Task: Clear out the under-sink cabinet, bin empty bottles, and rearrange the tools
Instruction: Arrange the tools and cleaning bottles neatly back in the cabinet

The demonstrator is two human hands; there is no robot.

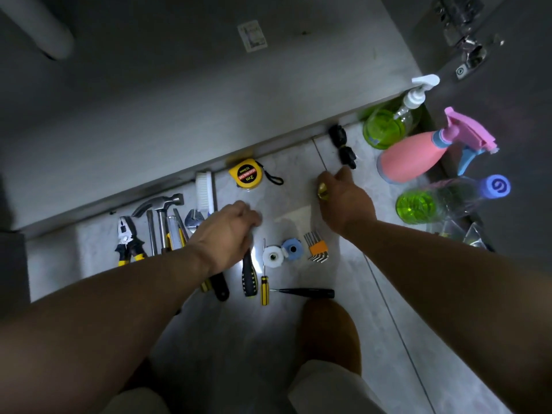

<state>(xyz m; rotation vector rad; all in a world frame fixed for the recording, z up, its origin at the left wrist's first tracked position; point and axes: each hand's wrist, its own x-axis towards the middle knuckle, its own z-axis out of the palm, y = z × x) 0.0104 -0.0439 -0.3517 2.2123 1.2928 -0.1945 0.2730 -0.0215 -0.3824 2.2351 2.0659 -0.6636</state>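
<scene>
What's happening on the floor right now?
Tools lie in a row on the grey tiled floor. The person's left hand grips a thick black-and-yellow screwdriver; the right hand pinches a small brass-coloured fitting. A pink spray bottle, a clear pump bottle and a clear blue-capped bottle, both holding green liquid, sit at the right.

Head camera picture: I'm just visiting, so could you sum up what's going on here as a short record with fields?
Setting: dim tiled floor, tools laid out on it
Left: left hand grips a black-and-yellow screwdriver
Right: right hand pinches a small brass-coloured piece
Tools lying loose: pliers, hammer, tape measure, hex keys
Bottles at right: green pump bottle, pink spray bottle, clear bottle with a blue cap
Stage: tools being arranged; bottles not yet binned
</scene>
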